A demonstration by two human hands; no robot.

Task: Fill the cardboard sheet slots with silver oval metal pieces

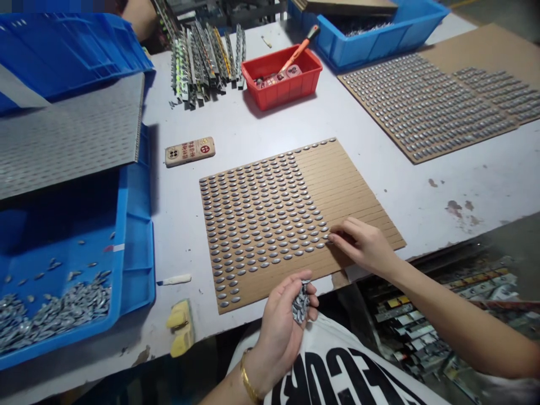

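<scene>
My left hand (pixel 278 323) is palm up near the table's front edge, fingers curled around a small heap of grey metal oval pieces (pixel 300 304). Over a brown cardboard sheet (pixel 352 188), my right hand (pixel 369 246) pinches a small metal oval piece (pixel 328 237) at the end of a row. Many such ovals (pixel 257 211) lie in slanting rows over the sheet's left and middle. Along its far edge one row reaches the far corner. Thin lines cross the bare cardboard to the right.
A blue bin (pixel 135 247) of loose ovals stands left, a perforated grey board (pixel 76 135) above it. Nearby lie a printed block (pixel 189 152), a small brush (pixel 175 279) and a yellow sponge (pixel 180 329). Farther back are metal strips (pixel 206 62), a red box (pixel 287 87) and a second filled cardboard (pixel 405 160).
</scene>
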